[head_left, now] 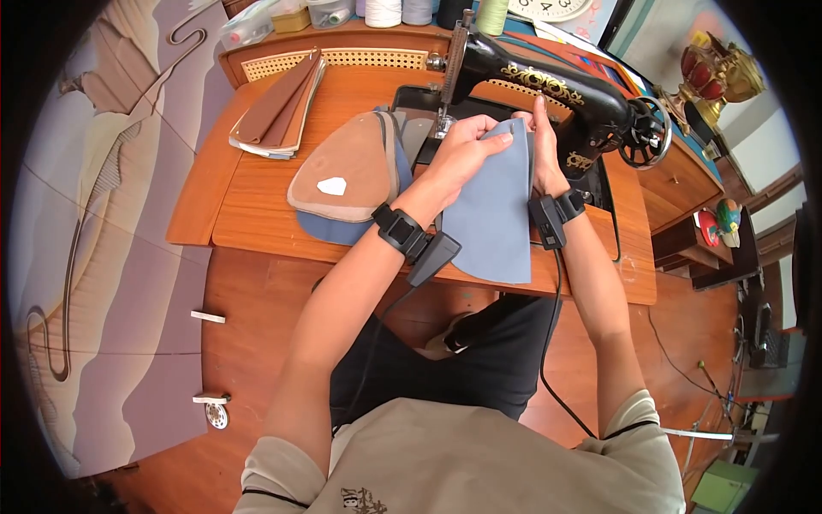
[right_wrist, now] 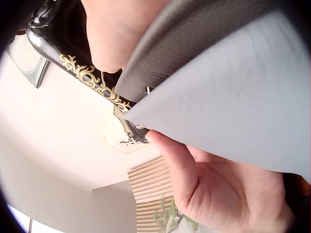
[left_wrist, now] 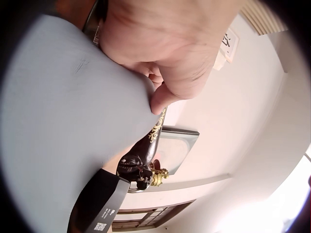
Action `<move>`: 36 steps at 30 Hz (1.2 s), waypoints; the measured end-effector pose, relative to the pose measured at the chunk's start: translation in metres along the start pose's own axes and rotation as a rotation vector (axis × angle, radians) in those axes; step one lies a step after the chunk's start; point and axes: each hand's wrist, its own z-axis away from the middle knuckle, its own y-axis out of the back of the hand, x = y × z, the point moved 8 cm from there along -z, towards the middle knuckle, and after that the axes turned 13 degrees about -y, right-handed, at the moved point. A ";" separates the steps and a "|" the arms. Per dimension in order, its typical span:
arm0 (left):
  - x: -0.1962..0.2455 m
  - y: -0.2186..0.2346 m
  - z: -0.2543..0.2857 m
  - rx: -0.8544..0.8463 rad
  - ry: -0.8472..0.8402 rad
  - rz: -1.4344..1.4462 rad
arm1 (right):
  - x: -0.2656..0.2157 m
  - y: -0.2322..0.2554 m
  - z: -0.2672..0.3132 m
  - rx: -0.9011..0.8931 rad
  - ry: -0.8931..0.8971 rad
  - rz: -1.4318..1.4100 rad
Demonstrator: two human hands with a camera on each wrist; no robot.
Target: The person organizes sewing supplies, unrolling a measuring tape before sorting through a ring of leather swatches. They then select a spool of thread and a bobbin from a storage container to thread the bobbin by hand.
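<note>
A blue-grey flat piece (head_left: 492, 201) hangs upright over the table's front edge. My left hand (head_left: 467, 154) pinches its upper edge; in the left wrist view the thumb of the left hand (left_wrist: 165, 43) presses near the tip of the piece (left_wrist: 77, 97). My right hand (head_left: 546, 150) grips the piece's right side, thumb pointing up, its other fingers partly hidden. In the right wrist view a dark grey layer (right_wrist: 170, 48) lies between the right hand (right_wrist: 126, 34) and the blue-grey layer (right_wrist: 233, 97), with a small metal item (right_wrist: 148, 90) between the layers.
A black sewing machine (head_left: 548, 86) stands behind my hands. Left on the wooden table (head_left: 257, 201) are stacked brown and blue pieces (head_left: 342, 158) with a white patch, and long brown strips (head_left: 278, 107). Thread spools (head_left: 383, 12) line the back.
</note>
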 end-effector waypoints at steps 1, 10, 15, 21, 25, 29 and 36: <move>0.000 0.000 0.000 -0.003 0.001 0.002 | 0.000 0.003 -0.001 0.003 0.001 0.000; 0.010 -0.001 0.002 0.017 -0.054 0.083 | 0.006 -0.006 -0.007 -0.130 -0.052 -0.016; 0.011 -0.003 0.001 -0.026 -0.109 0.017 | -0.009 -0.007 0.001 -0.078 0.034 0.158; -0.009 0.007 0.001 0.055 0.038 -0.057 | -0.011 -0.009 -0.001 -0.198 0.114 0.165; -0.017 0.008 0.001 0.041 0.080 -0.079 | -0.017 -0.012 0.002 -0.218 0.198 0.106; -0.019 0.000 0.000 -0.067 0.072 -0.087 | -0.020 -0.016 0.008 -0.220 0.234 0.004; -0.006 0.005 0.001 0.022 0.016 -0.173 | -0.024 -0.017 0.009 -0.176 0.273 0.032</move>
